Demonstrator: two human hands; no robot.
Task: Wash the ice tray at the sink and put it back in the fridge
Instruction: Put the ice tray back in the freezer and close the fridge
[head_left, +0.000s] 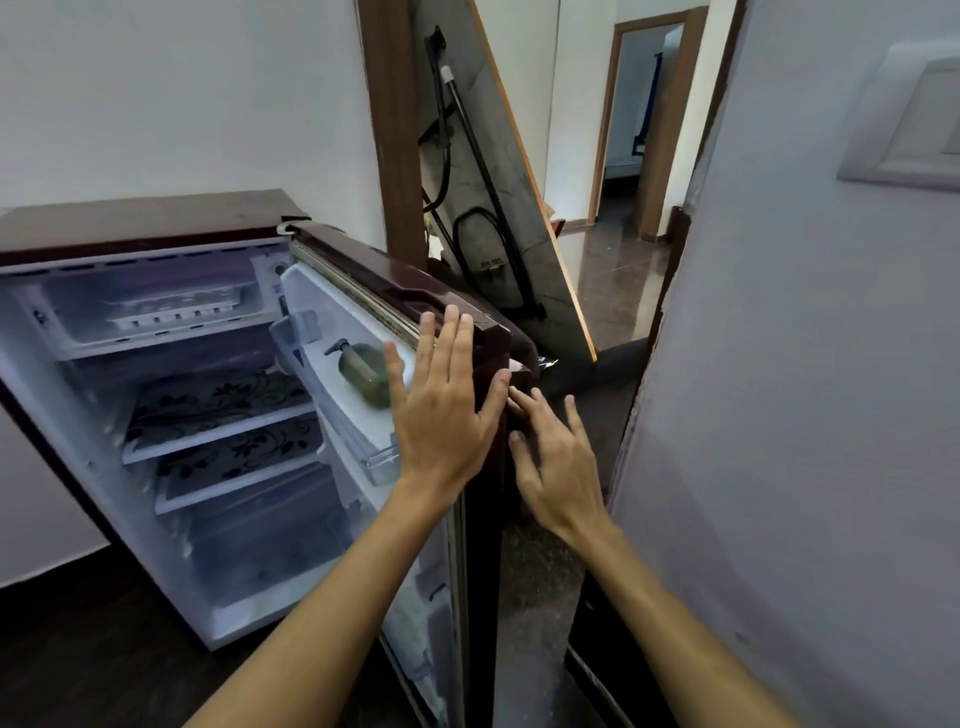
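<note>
Centrally, left hand (441, 410) flat, fingers straight, on open fridge door (395, 291) edge; right hand (556, 462) grip released beside it. Ice tray (171, 312) upper left in freezer, long axis left-right.

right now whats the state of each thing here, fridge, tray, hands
fridge door: open, swung wide
ice tray: lying in the top freezer compartment
pump bottle: upright in the door shelf
left hand: open, fingers straight, at the door's edge
right hand: open, fingers spread, at the door's outer face
</note>
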